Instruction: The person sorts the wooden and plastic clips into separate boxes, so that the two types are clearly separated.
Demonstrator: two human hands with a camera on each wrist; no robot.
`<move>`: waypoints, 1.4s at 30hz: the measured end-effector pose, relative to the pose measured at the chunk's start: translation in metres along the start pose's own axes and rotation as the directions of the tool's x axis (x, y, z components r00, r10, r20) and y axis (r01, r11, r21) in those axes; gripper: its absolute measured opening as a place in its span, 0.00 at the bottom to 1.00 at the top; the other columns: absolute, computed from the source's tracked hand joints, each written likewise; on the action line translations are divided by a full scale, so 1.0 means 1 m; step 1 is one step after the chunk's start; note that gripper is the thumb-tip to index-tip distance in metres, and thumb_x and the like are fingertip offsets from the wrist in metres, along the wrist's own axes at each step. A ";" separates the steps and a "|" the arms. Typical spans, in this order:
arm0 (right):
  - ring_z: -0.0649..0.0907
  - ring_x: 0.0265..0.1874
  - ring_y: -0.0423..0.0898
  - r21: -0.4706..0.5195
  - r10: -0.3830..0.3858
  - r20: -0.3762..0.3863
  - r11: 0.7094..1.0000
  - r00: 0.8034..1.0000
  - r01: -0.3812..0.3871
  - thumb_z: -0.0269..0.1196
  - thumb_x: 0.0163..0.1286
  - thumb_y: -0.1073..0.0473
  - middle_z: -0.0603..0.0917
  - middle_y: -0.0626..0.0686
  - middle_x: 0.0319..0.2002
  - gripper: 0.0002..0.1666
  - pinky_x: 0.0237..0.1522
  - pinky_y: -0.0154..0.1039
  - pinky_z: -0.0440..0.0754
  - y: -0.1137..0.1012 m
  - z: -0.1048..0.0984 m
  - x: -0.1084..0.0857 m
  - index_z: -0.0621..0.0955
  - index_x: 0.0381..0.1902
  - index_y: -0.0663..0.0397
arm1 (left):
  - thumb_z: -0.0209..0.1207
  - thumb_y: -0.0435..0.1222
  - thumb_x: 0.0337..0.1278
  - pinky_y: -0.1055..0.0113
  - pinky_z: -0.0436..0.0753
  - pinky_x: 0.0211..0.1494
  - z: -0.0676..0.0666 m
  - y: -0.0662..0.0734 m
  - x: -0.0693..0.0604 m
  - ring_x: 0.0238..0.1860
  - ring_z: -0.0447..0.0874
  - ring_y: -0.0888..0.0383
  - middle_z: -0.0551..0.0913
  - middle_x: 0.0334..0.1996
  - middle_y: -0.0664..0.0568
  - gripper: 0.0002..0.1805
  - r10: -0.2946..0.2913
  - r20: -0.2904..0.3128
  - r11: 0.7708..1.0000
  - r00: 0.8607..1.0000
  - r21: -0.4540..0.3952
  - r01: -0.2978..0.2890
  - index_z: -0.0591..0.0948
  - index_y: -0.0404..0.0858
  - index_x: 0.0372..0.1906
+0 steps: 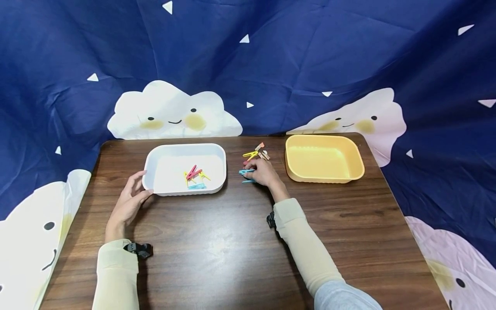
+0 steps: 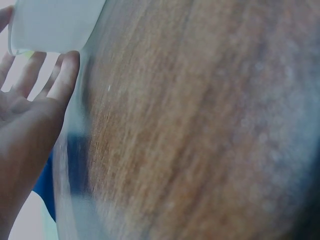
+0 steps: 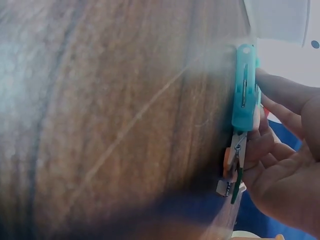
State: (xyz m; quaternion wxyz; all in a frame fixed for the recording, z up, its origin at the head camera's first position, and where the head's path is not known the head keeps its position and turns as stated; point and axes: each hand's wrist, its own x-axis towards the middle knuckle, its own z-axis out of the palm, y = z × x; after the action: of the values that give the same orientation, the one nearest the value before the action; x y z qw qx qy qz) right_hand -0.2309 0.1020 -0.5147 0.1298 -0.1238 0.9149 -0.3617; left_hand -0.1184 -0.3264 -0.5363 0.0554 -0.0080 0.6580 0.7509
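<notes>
My left hand (image 1: 125,204) rests against the left end of a white plastic basin (image 1: 186,193), thumb near its front corner and fingers at the rim; the left wrist view shows the fingers fairly straight. Inside the basin lie several clothespins: red (image 1: 193,172), yellow (image 1: 204,175) and light blue (image 1: 196,186). My right hand (image 1: 262,173) pinches a light blue clothespin (image 1: 246,171) at the table's middle. Another light blue clothespin (image 3: 244,90) lies just in front of it, partly covering the fingertips in the right wrist view.
Behind my right hand lies a loose cluster with a yellow clothespin (image 1: 251,154), wood-coloured clothespins (image 1: 264,155) and a partly hidden red one. A yellow basin (image 1: 323,176) stands to the right on the brown wooden table (image 1: 217,249). A blue cloud-patterned curtain (image 1: 271,64) hangs behind.
</notes>
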 end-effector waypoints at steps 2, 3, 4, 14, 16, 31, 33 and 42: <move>0.82 0.49 0.49 -0.007 -0.002 0.008 1.000 1.000 0.002 0.74 0.64 0.58 0.88 0.50 0.48 0.10 0.50 0.43 0.78 0.000 -0.001 0.000 0.88 0.41 0.55 | 0.56 0.22 0.68 0.75 0.77 0.57 0.000 0.000 0.000 0.66 0.69 0.61 0.50 0.80 0.40 0.36 0.005 0.003 1.000 1.000 -0.007 -0.005 0.59 0.42 0.77; 0.82 0.48 0.49 -0.012 -0.004 0.011 1.000 1.000 0.004 0.74 0.64 0.58 0.88 0.50 0.47 0.10 0.50 0.43 0.78 0.000 -0.001 0.000 0.88 0.41 0.54 | 0.56 0.22 0.68 0.75 0.77 0.57 0.000 0.000 0.001 0.66 0.69 0.61 0.50 0.80 0.40 0.36 0.007 0.005 1.000 1.000 -0.007 -0.007 0.59 0.42 0.77; 0.82 0.46 0.49 -0.019 -0.005 0.015 1.000 1.000 0.005 0.74 0.63 0.58 0.88 0.50 0.45 0.09 0.49 0.43 0.78 0.000 -0.002 0.000 0.88 0.40 0.54 | 0.55 0.21 0.68 0.75 0.77 0.57 0.000 0.000 0.001 0.66 0.69 0.61 0.50 0.80 0.40 0.36 0.010 0.007 1.000 1.000 -0.010 -0.010 0.59 0.42 0.76; 0.82 0.39 0.47 -0.026 -0.013 -0.048 1.000 0.999 0.012 0.74 0.62 0.57 0.88 0.47 0.36 0.06 0.44 0.42 0.77 0.003 0.001 -0.002 0.89 0.36 0.49 | 0.55 0.21 0.68 0.74 0.76 0.58 0.000 0.001 -0.001 0.67 0.68 0.60 0.48 0.80 0.39 0.36 0.011 0.011 1.000 1.000 -0.021 -0.011 0.58 0.41 0.77; 0.82 0.40 0.47 -0.011 -0.013 -0.055 1.000 0.998 0.012 0.74 0.63 0.57 0.88 0.47 0.36 0.06 0.44 0.42 0.77 0.004 0.002 -0.002 0.88 0.36 0.50 | 0.55 0.21 0.68 0.74 0.76 0.58 0.001 0.000 -0.001 0.67 0.67 0.60 0.47 0.80 0.38 0.36 0.008 0.010 1.000 1.000 -0.019 -0.008 0.58 0.41 0.77; 0.82 0.43 0.50 0.050 0.016 -0.115 0.999 0.993 -0.010 0.73 0.65 0.54 0.88 0.51 0.42 0.12 0.46 0.45 0.79 0.004 -0.002 -0.006 0.89 0.43 0.51 | 0.55 0.21 0.68 0.75 0.77 0.57 0.000 -0.002 -0.002 0.67 0.68 0.60 0.49 0.80 0.39 0.37 0.010 0.008 1.000 1.000 -0.015 -0.010 0.58 0.41 0.77; 0.82 0.42 0.49 0.055 0.010 -0.120 0.998 0.993 -0.004 0.72 0.65 0.54 0.88 0.50 0.41 0.11 0.45 0.45 0.78 0.004 -0.003 -0.006 0.89 0.43 0.50 | 0.55 0.21 0.68 0.75 0.77 0.57 0.000 -0.002 -0.002 0.68 0.67 0.60 0.49 0.80 0.39 0.37 0.009 0.007 1.000 1.000 -0.013 -0.009 0.58 0.41 0.78; 0.82 0.41 0.49 0.074 -0.006 -0.142 0.997 0.990 0.017 0.73 0.65 0.53 0.88 0.50 0.40 0.12 0.45 0.45 0.78 0.001 -0.003 -0.007 0.89 0.43 0.50 | 0.57 0.22 0.68 0.75 0.77 0.57 -0.001 -0.001 -0.001 0.68 0.68 0.60 0.49 0.80 0.39 0.38 0.004 0.001 1.000 1.000 -0.007 -0.004 0.58 0.42 0.78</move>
State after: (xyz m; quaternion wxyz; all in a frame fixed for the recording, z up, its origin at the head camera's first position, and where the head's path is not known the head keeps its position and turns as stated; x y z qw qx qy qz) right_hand -0.2254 0.1072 -0.5120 0.0667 -0.0980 0.9068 -0.4044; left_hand -0.1178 -0.3275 -0.5376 0.0543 -0.0066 0.6555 0.7532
